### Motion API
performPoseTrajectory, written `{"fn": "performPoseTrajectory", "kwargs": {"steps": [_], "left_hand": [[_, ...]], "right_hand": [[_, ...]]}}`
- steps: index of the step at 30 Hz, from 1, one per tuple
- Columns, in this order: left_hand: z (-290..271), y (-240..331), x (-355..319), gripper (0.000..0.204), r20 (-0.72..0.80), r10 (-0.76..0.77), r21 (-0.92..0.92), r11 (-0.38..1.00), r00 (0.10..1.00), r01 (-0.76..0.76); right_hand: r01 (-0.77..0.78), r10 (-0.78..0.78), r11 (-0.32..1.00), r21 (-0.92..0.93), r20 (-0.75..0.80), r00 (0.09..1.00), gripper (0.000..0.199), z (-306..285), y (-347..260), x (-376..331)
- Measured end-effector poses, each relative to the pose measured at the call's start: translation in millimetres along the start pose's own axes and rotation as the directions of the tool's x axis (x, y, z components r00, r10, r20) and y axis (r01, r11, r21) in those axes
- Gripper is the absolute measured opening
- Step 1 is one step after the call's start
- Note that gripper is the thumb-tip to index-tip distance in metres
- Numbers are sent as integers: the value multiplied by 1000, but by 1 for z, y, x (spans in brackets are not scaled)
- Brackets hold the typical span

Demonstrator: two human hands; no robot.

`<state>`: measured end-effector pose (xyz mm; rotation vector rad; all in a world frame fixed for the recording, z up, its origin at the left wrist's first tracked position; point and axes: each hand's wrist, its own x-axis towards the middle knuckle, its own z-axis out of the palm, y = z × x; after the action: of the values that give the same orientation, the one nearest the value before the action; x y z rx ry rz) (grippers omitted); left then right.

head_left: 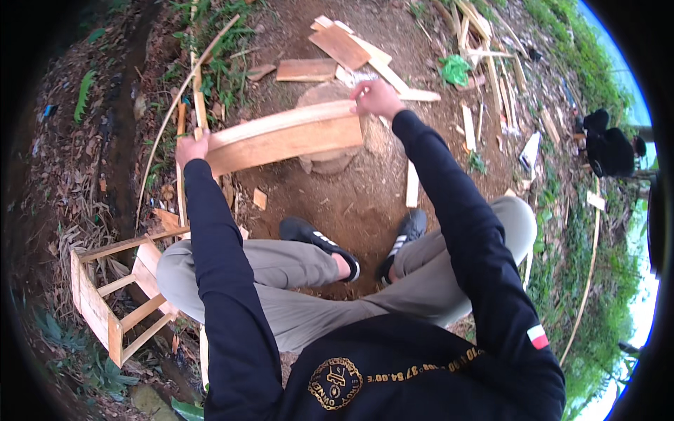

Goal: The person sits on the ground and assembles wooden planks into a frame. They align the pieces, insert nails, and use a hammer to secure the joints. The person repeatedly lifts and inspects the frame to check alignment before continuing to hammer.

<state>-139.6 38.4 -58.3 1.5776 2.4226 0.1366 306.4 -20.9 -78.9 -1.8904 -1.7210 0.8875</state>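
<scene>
Above the stone on bare ground, a wooden plank is held level, left hand wrapped around one end, right hand pinching the other; stiff, probably fairly light, best gripped at both ends.

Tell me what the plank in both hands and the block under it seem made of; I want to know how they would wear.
The plank, held by the left hand and right hand, looks like bare sawn wood: pale orange-tan, matte, with lengthwise grain. The round block beneath looks like a weathered log or stump, grey-brown and rough, though stone cannot be ruled out.
</scene>
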Motion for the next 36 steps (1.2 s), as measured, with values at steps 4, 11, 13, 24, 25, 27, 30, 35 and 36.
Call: {"fn": "performPoseTrajectory", "kwargs": {"steps": [4, 11, 13, 24, 25, 27, 30, 35, 36], "left_hand": [[11, 41, -13, 22, -392, 351, -162, 884, 850, -440], [60, 174, -130, 23, -285, 710, -500, 463, 644, -732], [64, 187, -149, 20, -299, 663, -621, 411, 687, -667], [80, 186, -159, 18, -335, 606, -641, 415, 722, -646], [81, 187, -160, 19, -328, 602, -652, 413, 728, -635], [80, 186, -158, 19, -328, 587, -670, 408, 740, -620], [78, 188, -160, 18, -314, 559, -737, 365, 767, -569], [71, 189, -162, 20, -308, 483, -771, 378, 819, -513], [69, 188, -162, 22, -291, 532, -718, 428, 795, -549]], "right_hand": [[-196, 165, 968, 154, 192, 967, 24, 0, -27, 14], [-247, 188, 941, 230, 251, 950, 24, -7, -30, 7], [-245, 184, 937, 248, 244, 952, 25, -3, -22, 11], [-232, 185, 946, 226, 212, 959, 24, 3, -23, 10], [-228, 182, 948, 222, 210, 960, 24, 2, -22, 10], [-231, 183, 948, 219, 219, 958, 24, 2, -24, 10], [-234, 184, 945, 227, 221, 958, 24, 1, -22, 10], [-245, 198, 948, 203, 228, 953, 26, 1, -26, 10], [-242, 194, 948, 205, 229, 954, 26, 0, -25, 10]]}}
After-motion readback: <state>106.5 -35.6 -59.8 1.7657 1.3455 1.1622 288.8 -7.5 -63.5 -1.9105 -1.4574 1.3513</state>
